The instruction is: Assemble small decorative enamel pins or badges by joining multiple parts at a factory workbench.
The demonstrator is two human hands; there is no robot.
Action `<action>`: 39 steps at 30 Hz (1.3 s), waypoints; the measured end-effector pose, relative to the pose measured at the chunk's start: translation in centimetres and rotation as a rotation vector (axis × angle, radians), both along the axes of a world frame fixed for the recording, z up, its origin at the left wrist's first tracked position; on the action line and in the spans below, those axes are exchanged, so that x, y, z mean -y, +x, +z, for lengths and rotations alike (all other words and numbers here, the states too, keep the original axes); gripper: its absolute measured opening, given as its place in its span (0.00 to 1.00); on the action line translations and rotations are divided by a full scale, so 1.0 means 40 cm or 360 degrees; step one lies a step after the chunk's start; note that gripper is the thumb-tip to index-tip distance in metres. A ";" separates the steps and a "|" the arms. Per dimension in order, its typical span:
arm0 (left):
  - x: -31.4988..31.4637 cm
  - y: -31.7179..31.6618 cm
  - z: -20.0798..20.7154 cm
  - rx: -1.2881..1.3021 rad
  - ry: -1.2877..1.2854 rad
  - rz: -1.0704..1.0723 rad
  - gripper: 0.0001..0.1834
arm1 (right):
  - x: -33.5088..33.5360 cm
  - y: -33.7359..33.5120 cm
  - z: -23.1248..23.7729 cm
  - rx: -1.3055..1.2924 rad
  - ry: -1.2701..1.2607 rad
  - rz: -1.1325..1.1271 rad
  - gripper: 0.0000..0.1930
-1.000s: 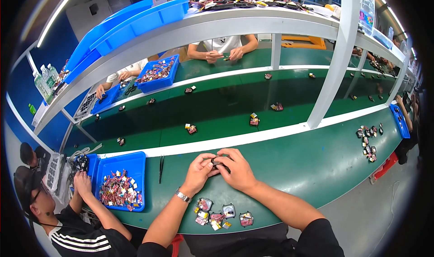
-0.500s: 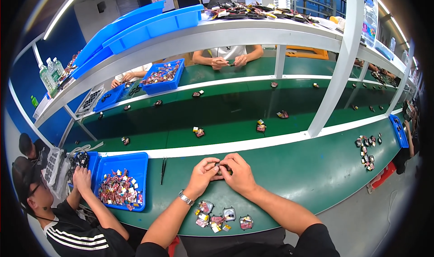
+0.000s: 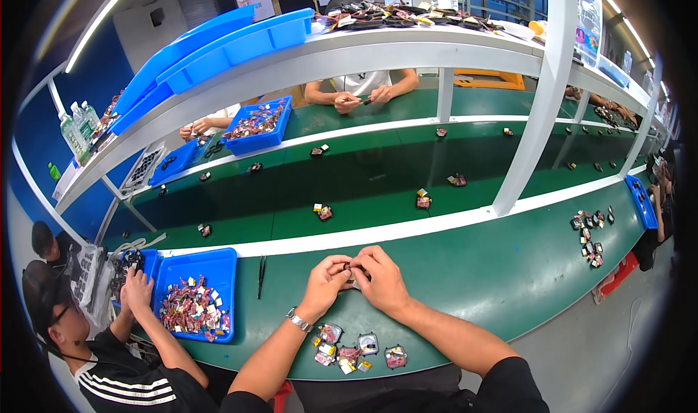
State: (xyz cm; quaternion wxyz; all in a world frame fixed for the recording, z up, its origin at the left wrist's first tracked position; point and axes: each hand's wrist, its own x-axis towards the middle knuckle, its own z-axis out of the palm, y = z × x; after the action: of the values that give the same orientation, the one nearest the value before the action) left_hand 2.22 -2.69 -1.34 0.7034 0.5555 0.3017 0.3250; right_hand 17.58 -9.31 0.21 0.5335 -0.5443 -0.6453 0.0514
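My left hand (image 3: 326, 285) and my right hand (image 3: 382, 283) meet above the green bench, fingers pinched around a small electronic module (image 3: 353, 281). It is mostly covered by my fingers; only dark, pale and reddish bits show. Just below my hands, near the bench's front edge, lies a loose group of small clear-and-black cased modules (image 3: 349, 353) with red and yellow parts and white labels. A pair of dark tweezers (image 3: 261, 276) rests on the bench to the left of my hands.
A blue bin (image 3: 231, 297) full of red-and-white wired parts stands left, beside a seated co-worker (image 3: 109, 355). More modules (image 3: 587, 237) lie at right, near a blue tray (image 3: 640, 202). Beyond a white rail, a green belt (image 3: 378, 187) carries scattered modules. A white shelf post (image 3: 534, 115) rises ahead.
My fingers have shifted slightly on the module, and more of its pale and reddish side shows below them. The modules on the belt have moved a little to the right. My forearms stay nearly in place.
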 end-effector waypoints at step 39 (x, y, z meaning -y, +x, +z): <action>-0.013 0.012 0.024 0.0070 -0.0042 -0.0297 0.13 | -0.189 0.711 0.031 -0.0042 -0.0889 -0.0536 0.08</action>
State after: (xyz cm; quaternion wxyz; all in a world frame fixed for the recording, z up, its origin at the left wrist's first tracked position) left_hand 2.71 -2.18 -0.36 0.7443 0.5646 0.2375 0.2661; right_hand 46.00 -1.73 1.44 0.3728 -0.7681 -0.5002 0.1444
